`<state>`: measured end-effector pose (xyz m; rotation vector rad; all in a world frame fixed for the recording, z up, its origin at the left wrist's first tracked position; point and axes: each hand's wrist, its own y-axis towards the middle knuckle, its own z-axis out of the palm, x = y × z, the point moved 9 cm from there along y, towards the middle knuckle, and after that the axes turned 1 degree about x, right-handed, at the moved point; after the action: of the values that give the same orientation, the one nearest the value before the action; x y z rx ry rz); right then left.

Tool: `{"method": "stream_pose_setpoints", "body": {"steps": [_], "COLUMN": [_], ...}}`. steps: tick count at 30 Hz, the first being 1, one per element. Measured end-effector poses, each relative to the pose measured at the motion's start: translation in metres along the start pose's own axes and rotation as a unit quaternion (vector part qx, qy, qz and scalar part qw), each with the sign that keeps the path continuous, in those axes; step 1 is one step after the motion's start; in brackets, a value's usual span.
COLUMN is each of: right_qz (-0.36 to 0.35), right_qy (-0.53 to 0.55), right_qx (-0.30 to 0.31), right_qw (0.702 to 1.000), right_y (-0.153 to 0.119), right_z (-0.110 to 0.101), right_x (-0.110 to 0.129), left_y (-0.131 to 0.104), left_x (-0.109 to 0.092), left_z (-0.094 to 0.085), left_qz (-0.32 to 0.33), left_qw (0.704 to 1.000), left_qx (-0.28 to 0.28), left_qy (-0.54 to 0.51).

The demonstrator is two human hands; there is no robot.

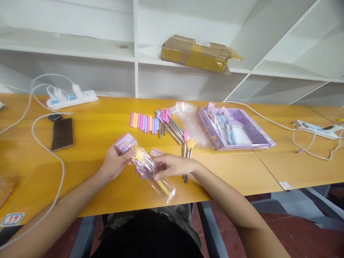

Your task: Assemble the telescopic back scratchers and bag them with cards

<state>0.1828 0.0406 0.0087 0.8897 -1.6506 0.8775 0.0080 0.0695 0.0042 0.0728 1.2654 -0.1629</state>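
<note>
A clear plastic bag with a purple header card holds a yellow hand-shaped back scratcher [138,155], tilted down to the right above the table. My left hand [117,163] pinches the bag by its card end. Around the bag's middle, my right hand [170,166] is closed, its fingers covering part of the scratcher. Purple cards [156,152] lie partly hidden beneath. Just right of my right hand are pink- and yellow-headed scratchers [191,143] with metal rods. Farther back lies a pile of metal-rod scratchers [172,125], next to a row of coloured handle tubes [144,123].
A purple display box [245,126] with bagged scratchers stands at right, beside loose clear bags [190,120]. A phone [62,134], white power strip [73,99] and cables are at left. Another power strip [315,129] lies far right. A taped carton [197,54] sits on the shelf.
</note>
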Motion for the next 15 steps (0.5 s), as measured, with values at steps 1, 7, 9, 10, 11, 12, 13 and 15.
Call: {"method": "stream_pose_setpoints", "body": {"steps": [1, 7, 9, 10, 11, 12, 13, 15], "right_qz": [0.009, -0.001, -0.017, -0.022, -0.024, -0.021, -0.017, 0.001], "right_qy": [-0.050, -0.172, -0.189, -0.195, -0.192, -0.185, -0.184, -0.222], "right_qx": [-0.024, -0.150, -0.195, -0.237, -0.287, -0.344, -0.416, -0.576], "right_qw": [0.998, 0.974, 0.962, 0.952, 0.938, 0.920, 0.890, 0.786], "right_y": [-0.002, -0.032, -0.055, -0.071, -0.090, -0.112, -0.138, -0.196], "right_z": [-0.001, -0.033, -0.064, -0.087, -0.113, -0.141, -0.171, -0.223], "right_x": [0.001, 0.019, 0.028, 0.032, 0.034, 0.033, 0.030, 0.021], "left_y": [0.003, 0.002, -0.002, -0.003, -0.004, -0.005, -0.005, -0.005], "left_x": [-0.006, -0.011, -0.003, 0.000, 0.004, 0.007, 0.009, 0.013], "left_z": [-0.005, 0.012, 0.020, 0.022, 0.023, 0.023, 0.023, 0.023], "left_qz": [0.016, 0.023, 0.005, 0.000, -0.004, -0.007, -0.008, -0.010], "left_qw": [0.999, 0.996, 0.994, 0.993, 0.992, 0.991, 0.991, 0.989], "left_qx": [-0.025, 0.052, 0.097, 0.112, 0.122, 0.130, 0.135, 0.144], "left_qy": [-0.020, -0.062, -0.052, -0.046, -0.039, -0.031, -0.022, -0.003]}}
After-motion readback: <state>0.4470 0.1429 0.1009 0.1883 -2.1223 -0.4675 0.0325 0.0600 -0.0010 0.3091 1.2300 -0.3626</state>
